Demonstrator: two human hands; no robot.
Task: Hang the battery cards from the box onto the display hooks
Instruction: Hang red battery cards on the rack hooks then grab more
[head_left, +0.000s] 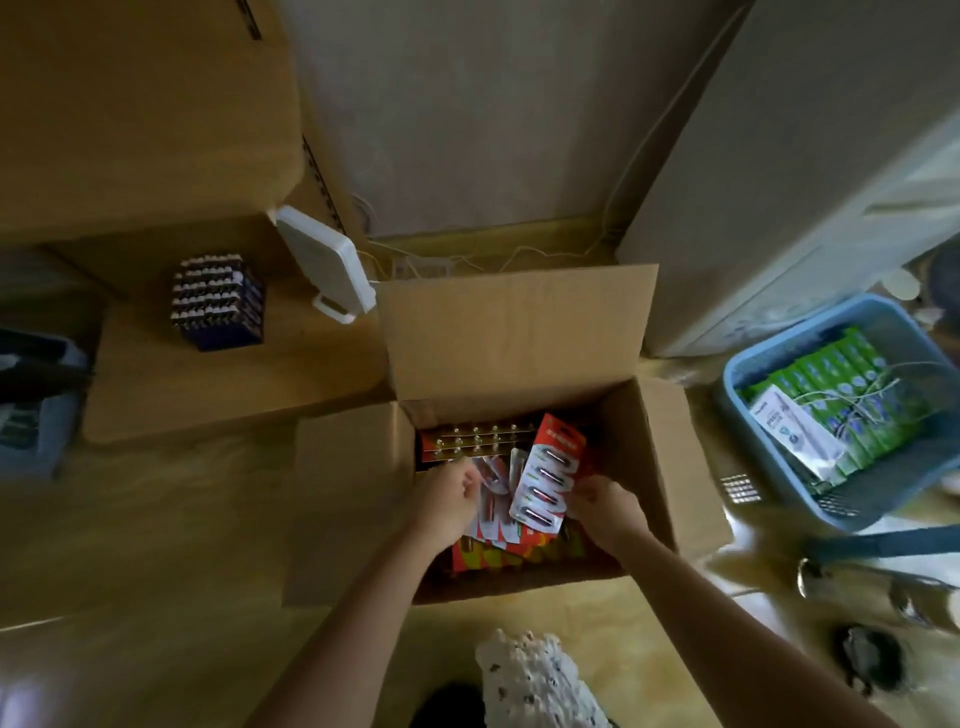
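Head view: an open cardboard box (519, 338) is seen on the yellowish floor, its far flap standing up and its side flaps folded outward. Both arms are reached down into it. A red battery card (548, 478) is held tilted above the rest, four cells showing in its blister. Its lower right edge is pinched by the curled fingers of the right hand (605, 506). Just beside it, the left hand (449, 493) is curled onto the loose cards (491, 519), pale and red, heaped in the near half of the box; the picture is blurred there. Rows of upright batteries (467, 441) are packed along the far end.

Around the box: a blue basket (753, 353) of green packs is set to the right, well apart. A white plastic case (327, 265) is leaned near the far left flap, with a dark block of batteries (218, 301) further left. A white patterned garment (530, 680) is seen at the bottom.
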